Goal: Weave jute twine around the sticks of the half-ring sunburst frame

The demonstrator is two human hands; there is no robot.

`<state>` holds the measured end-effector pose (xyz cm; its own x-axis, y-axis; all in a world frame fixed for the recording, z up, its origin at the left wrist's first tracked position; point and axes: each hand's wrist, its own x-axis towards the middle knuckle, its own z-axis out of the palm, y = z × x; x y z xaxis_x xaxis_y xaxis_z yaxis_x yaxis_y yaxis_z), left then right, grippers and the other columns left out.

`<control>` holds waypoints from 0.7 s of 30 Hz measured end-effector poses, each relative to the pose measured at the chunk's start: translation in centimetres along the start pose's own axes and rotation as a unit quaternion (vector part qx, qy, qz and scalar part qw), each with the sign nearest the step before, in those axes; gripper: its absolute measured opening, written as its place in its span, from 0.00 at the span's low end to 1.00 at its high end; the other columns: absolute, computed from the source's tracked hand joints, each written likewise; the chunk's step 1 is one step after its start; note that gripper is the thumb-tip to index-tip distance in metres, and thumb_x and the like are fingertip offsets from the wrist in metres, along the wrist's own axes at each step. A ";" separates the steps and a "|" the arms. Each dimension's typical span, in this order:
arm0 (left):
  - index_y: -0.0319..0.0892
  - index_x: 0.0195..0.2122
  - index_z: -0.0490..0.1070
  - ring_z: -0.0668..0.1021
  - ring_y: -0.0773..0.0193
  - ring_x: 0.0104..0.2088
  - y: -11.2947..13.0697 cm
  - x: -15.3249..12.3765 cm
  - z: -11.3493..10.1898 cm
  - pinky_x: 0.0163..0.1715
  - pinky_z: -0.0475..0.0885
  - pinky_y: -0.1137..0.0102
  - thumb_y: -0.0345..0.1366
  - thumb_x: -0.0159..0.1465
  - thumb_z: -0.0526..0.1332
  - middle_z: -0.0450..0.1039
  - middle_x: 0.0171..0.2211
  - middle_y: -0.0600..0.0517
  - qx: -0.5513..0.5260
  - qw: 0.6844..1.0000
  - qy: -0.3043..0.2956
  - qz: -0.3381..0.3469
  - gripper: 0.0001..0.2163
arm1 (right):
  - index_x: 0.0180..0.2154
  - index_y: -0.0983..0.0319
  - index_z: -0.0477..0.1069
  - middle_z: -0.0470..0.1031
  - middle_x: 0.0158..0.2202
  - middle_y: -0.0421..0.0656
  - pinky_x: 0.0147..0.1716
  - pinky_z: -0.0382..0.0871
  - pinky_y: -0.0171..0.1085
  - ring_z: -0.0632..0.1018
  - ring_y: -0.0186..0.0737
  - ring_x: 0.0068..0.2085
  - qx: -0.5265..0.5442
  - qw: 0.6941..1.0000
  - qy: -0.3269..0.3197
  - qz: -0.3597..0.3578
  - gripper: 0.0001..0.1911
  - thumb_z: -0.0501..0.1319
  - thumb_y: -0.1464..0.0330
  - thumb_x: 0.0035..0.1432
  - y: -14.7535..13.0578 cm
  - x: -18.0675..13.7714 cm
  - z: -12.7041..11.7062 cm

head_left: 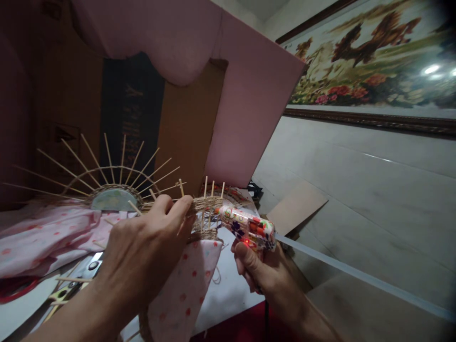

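My left hand (142, 247) is closed round a small woven basket piece (205, 214) of twine wound between upright wooden sticks, held at the centre of the view. My right hand (263, 273) grips a hot glue gun (247, 228) with a colourful floral pattern and a lit red light. Its nozzle points left and touches the woven band. A clear glue stick (356, 275) trails from the back of the gun to the lower right.
A round mirror piece (112, 197) ringed with fanned wooden sticks stands behind on pink spotted cloth (46, 237). Scissors (76, 280) lie at lower left. A pink board (249, 109) and brown cardboard (185, 123) rise behind. A framed painting (374, 61) hangs on the tiled wall.
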<state>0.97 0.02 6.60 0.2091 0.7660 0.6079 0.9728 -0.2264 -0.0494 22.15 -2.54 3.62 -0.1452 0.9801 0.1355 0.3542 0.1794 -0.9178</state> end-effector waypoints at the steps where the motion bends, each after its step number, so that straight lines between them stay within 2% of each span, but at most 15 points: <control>1: 0.50 0.50 0.65 0.74 0.61 0.21 0.0 0.0 0.0 0.16 0.52 0.69 0.42 0.66 0.48 0.74 0.41 0.50 0.001 1.000 0.000 -0.001 0.14 | 0.32 0.62 0.67 0.65 0.21 0.37 0.16 0.53 0.30 0.62 0.26 0.17 0.015 1.000 -0.001 0.000 0.17 0.55 0.54 0.60 0.1 0.0 0.1; 8: 0.49 0.50 0.65 0.74 0.62 0.21 0.0 0.1 0.2 0.16 0.52 0.70 0.41 0.66 0.49 0.74 0.43 0.49 -0.001 1.000 -0.006 -0.002 0.13 | 0.23 0.64 0.65 0.58 0.15 0.35 0.15 0.53 0.28 0.61 0.25 0.17 0.087 0.996 -0.022 -0.005 0.24 0.54 0.51 0.58 -0.6 -0.3 0.3; 12: 0.49 0.49 0.66 0.74 0.62 0.21 0.1 0.2 0.1 0.17 0.52 0.69 0.40 0.66 0.49 0.74 0.41 0.49 0.006 1.000 -0.016 -0.006 0.13 | 0.25 0.65 0.66 0.60 0.16 0.36 0.15 0.54 0.28 0.61 0.25 0.17 0.111 0.994 -0.003 -0.003 0.24 0.55 0.49 0.56 -0.8 -0.2 0.1; 16: 0.48 0.49 0.67 0.74 0.61 0.22 0.1 0.2 0.1 0.17 0.53 0.69 0.40 0.66 0.49 0.74 0.42 0.48 0.010 1.000 -0.023 -0.004 0.13 | 0.27 0.65 0.67 0.61 0.17 0.36 0.14 0.52 0.28 0.61 0.25 0.15 0.107 0.994 -0.026 -0.001 0.23 0.56 0.50 0.56 -1.2 0.1 0.1; 18: 0.49 0.49 0.66 0.75 0.60 0.23 0.0 0.3 0.2 0.17 0.54 0.69 0.41 0.66 0.50 0.74 0.42 0.48 0.006 1.000 -0.026 -0.006 0.13 | 0.34 0.64 0.68 0.63 0.19 0.37 0.13 0.52 0.29 0.61 0.25 0.15 0.140 0.990 0.013 -0.018 0.24 0.56 0.49 0.55 -1.3 0.3 -0.1; 21: 0.49 0.48 0.66 0.75 0.59 0.23 -0.2 0.4 0.4 0.18 0.55 0.68 0.41 0.65 0.50 0.74 0.42 0.49 -0.001 0.999 -0.031 -0.006 0.13 | 0.39 0.63 0.68 0.65 0.20 0.37 0.13 0.52 0.30 0.61 0.27 0.15 0.117 0.984 0.134 -0.033 0.25 0.57 0.48 0.54 -0.3 0.7 -1.0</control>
<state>0.90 0.61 6.53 0.2024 0.8051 0.5576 0.9753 -0.2170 -0.0406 22.85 -1.77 4.32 0.0987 0.9601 0.2618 0.1263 0.2489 -0.9603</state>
